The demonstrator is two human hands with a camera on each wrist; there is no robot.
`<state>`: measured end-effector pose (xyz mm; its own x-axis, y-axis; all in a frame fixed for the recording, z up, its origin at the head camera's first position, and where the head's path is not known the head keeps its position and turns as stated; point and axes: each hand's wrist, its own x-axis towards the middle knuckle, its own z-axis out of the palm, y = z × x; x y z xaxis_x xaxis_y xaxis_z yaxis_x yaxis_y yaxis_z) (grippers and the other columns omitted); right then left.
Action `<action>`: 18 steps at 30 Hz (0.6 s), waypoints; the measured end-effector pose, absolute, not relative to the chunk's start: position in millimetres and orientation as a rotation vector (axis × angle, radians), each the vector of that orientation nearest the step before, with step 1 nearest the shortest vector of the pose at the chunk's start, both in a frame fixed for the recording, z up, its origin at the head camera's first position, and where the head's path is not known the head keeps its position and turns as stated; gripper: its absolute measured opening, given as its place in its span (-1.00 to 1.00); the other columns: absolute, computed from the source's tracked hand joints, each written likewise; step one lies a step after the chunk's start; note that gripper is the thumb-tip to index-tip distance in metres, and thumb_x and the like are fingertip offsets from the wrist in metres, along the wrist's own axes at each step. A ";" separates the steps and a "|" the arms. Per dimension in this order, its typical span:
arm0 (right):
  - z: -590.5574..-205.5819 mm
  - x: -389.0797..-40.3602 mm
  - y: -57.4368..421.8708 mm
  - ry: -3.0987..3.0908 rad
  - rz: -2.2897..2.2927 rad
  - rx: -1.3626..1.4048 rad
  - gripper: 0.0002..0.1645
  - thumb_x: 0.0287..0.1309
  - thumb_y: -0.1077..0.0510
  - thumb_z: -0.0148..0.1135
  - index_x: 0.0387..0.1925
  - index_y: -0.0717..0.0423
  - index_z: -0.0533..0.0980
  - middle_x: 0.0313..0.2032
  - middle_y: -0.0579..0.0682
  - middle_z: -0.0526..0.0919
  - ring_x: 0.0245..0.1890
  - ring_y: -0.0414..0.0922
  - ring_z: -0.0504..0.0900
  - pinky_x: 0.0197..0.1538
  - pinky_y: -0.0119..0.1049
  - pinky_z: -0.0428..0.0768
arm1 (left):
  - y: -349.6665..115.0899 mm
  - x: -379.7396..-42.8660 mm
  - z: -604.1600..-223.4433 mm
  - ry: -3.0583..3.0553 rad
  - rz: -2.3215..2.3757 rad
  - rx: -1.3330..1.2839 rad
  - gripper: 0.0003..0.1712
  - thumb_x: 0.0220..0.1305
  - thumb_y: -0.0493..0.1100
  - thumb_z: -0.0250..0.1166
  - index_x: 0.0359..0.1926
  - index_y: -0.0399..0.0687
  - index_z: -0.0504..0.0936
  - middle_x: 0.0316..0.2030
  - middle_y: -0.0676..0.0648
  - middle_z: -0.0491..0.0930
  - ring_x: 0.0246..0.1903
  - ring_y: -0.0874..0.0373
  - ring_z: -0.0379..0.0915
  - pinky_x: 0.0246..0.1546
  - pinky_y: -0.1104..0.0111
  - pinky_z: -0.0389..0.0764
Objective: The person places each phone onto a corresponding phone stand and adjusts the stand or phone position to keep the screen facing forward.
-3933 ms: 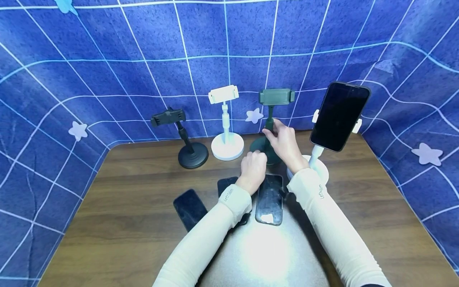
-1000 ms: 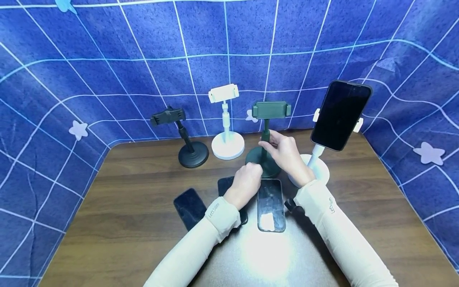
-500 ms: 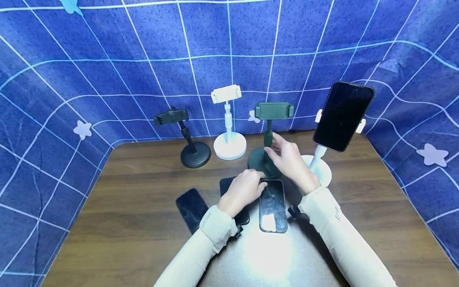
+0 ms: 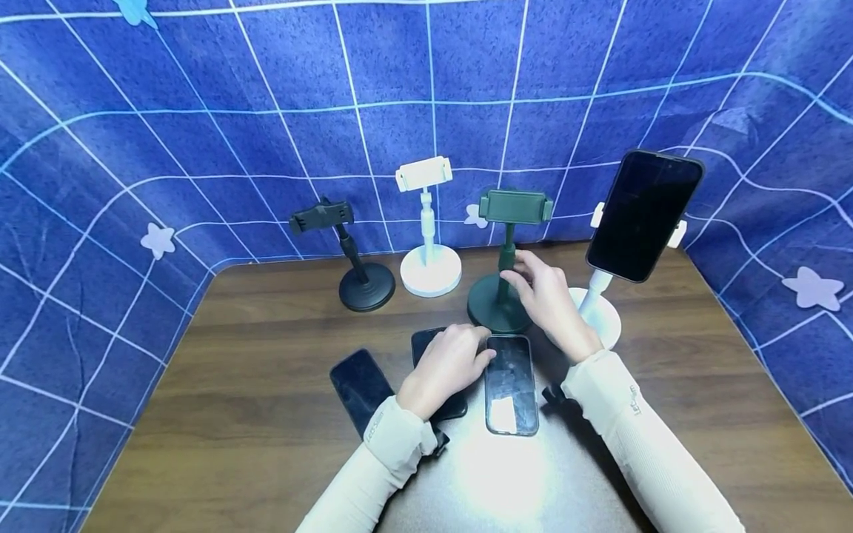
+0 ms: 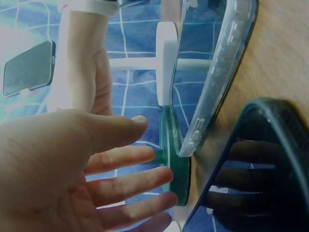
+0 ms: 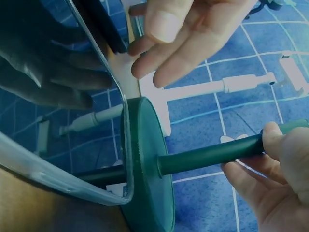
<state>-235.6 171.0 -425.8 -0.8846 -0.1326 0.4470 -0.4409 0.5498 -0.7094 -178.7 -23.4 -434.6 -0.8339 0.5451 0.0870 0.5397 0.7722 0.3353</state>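
Note:
A dark green phone stand (image 4: 501, 302) stands upright on the table, its clamp level at the top. My right hand (image 4: 549, 300) is at its pole, fingers loosely apart; in the right wrist view the thumb (image 6: 273, 140) overlaps the green pole (image 6: 207, 157). My left hand (image 4: 448, 364) hovers over the phones, and its fingers (image 5: 130, 186) extend apart in the left wrist view, holding nothing. Just in front of the green base lies a clear-cased phone (image 4: 512, 385). A second black phone (image 4: 455, 407) is partly hidden under my left hand. A third phone (image 4: 360, 389) lies farther left.
A black stand (image 4: 366, 287) and a white stand (image 4: 430, 272) stand at the back left, their clamps holding nothing. At right, another white stand (image 4: 602, 318) holds a tilted phone (image 4: 643, 215). Blue star-patterned cloth (image 4: 373, 96) borders the wooden table (image 4: 253, 370).
The green stand has come forward from the back, up to the clear-cased phone. My right hand's grip on the pole has loosened. My left hand has uncurled and drawn back slightly.

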 end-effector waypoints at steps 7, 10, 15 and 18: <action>-422.5 -243.0 166.7 -2.488 1.215 0.444 -0.62 0.39 0.10 0.12 0.17 0.09 0.46 -0.17 0.09 0.73 -0.18 -0.05 0.69 -0.12 0.02 0.64 | -19.9 -180.1 -440.5 2.932 0.519 0.896 -0.66 0.32 0.04 0.28 0.03 0.01 0.65 -0.24 0.00 0.71 -0.22 0.08 0.60 -0.21 0.13 0.63; -421.6 -242.9 165.2 -2.499 1.209 0.434 -0.59 0.39 0.11 0.12 0.20 0.14 0.44 -0.14 0.13 0.73 -0.14 0.00 0.69 -0.09 0.04 0.65 | -19.6 -179.1 -442.2 2.915 0.486 0.873 -0.59 0.34 0.09 0.25 0.09 0.02 0.62 -0.11 0.00 0.70 -0.10 0.01 0.56 -0.11 0.05 0.58; -421.9 -235.9 165.2 -2.549 1.196 0.438 -0.46 0.38 0.09 0.13 0.30 0.21 0.33 -0.02 0.19 0.68 -0.06 0.05 0.66 -0.01 0.05 0.62 | -21.6 -175.2 -441.7 2.905 0.447 0.852 -0.52 0.34 0.12 0.24 0.17 0.01 0.58 0.06 0.00 0.64 0.03 0.00 0.50 -0.03 0.00 0.53; -423.7 -229.0 166.3 -2.575 1.195 0.465 -0.41 0.38 0.11 0.12 0.34 0.23 0.28 0.07 0.21 0.63 -0.03 0.06 0.65 0.01 0.04 0.61 | -24.7 -170.7 -439.6 2.905 0.441 0.842 -0.50 0.34 0.13 0.23 0.18 0.01 0.57 0.10 0.01 0.61 0.09 0.00 0.46 0.02 -0.01 0.49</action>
<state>-229.0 166.3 -423.7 -0.9138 -0.1756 0.3662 -0.3930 0.6097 -0.6883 -170.7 -24.7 -439.6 -0.8448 0.5351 -0.0013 0.5107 0.8069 0.2968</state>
